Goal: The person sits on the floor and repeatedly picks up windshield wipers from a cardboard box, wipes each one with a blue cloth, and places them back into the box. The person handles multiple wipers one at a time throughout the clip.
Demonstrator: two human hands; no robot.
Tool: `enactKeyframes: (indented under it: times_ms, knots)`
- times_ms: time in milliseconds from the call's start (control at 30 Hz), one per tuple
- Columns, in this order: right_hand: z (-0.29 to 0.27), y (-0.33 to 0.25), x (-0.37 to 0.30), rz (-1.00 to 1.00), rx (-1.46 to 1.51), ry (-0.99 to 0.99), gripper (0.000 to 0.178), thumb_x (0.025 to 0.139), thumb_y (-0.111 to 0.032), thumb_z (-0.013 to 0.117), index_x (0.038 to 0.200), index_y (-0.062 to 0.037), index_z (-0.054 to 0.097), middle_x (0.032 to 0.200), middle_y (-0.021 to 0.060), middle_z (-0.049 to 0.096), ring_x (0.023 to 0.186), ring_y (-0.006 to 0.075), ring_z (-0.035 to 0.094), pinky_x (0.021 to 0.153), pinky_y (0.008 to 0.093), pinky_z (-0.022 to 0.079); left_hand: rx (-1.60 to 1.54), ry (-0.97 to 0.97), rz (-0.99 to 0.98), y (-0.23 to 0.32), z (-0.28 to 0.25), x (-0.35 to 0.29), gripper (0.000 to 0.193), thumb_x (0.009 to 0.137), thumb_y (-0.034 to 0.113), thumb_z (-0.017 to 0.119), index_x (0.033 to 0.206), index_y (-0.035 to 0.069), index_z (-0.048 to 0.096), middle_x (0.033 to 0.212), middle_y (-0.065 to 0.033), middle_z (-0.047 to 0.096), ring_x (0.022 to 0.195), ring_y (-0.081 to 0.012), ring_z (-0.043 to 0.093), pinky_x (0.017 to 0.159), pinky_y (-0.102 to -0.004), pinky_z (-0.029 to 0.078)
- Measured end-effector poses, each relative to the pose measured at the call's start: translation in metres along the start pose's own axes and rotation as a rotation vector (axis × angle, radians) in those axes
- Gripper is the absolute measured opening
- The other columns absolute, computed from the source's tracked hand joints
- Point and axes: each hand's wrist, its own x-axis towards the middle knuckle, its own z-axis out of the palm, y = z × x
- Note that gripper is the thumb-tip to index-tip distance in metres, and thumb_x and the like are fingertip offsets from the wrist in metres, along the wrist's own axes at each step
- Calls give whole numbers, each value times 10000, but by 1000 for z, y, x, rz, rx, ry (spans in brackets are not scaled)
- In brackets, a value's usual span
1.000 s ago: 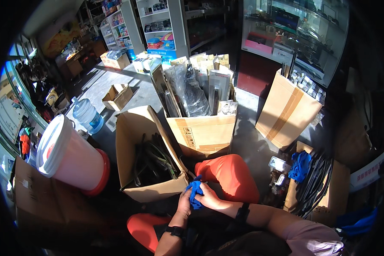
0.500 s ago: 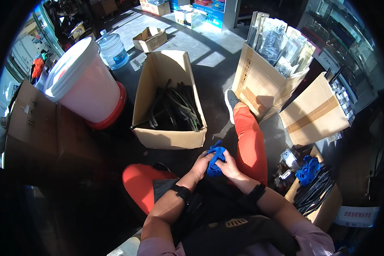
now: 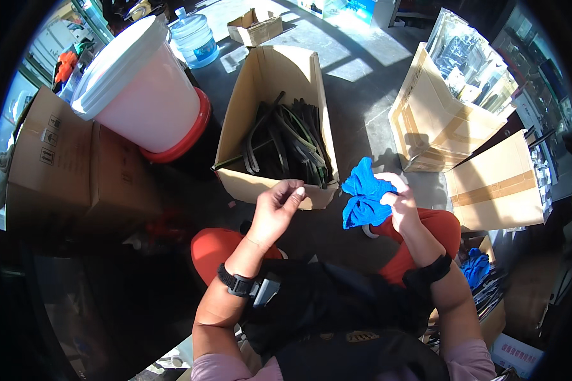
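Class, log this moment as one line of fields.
left hand: empty, fingers curled, by open cardboard box of dark strips | right hand: holds bunched blue cloth

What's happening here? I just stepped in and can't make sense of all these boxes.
A person sits on the floor in orange trousers. Their right hand grips a crumpled blue cloth, held up in front of them. Their left hand is free, fingers loosely curled, close to the near edge of an open cardboard box filled with long black strips. A large white plastic bucket stands to the left, and more cardboard boxes stand around.
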Motion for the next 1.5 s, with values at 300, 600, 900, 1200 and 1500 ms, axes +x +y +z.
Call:
enactKeyframes:
  times_ms: [300, 600, 900, 1200, 1500]
  knots:
    - [-15, 17, 54, 19, -128, 103, 478, 640, 77, 486, 1092, -37, 594, 966, 49, 577, 862, 131, 543, 783, 243, 444, 1307, -216, -515, -21, -112, 143, 669, 746, 574, 614, 925, -70, 641, 925, -229, 647, 915, -365, 614, 796, -406, 482]
    - [-12, 12, 57, 19, -170, -7, 476, 670, 115, 472, 1110, -34, 577, 982, 27, 576, 827, 81, 540, 714, 203, 444, 1516, -294, -661, -63, -102, 189, 298, 684, 229, 650, 889, 18, 696, 910, -162, 676, 868, -324, 645, 797, -373, 505]
    - [-10, 3, 49, 30, -127, -46, 459, 673, 96, 479, 1105, -32, 567, 973, 37, 564, 876, 108, 541, 772, 234, 447, 694, 216, -563, -24, -83, 146, 284, 562, 24, 636, 793, -122, 559, 645, -194, 578, 621, -317, 595, 605, -362, 498]
    - [-3, 4, 35, 10, -109, -90, 487, 634, 80, 475, 1100, -26, 564, 986, 43, 574, 929, 122, 533, 848, 253, 419, 821, 495, 44, -15, 6, 25, 557, 592, -37, 574, 1137, -41, 461, 923, -187, 444, 878, -369, 469, 816, -409, 409]
    - [5, 5, 30, -44, -112, -88, 482, 644, 88, 488, 1100, -45, 572, 966, 29, 576, 907, 106, 529, 815, 245, 422, 823, 527, 178, -22, 45, -11, 347, 649, -98, 569, 978, -49, 473, 926, -186, 444, 825, -344, 504, 750, -387, 448]
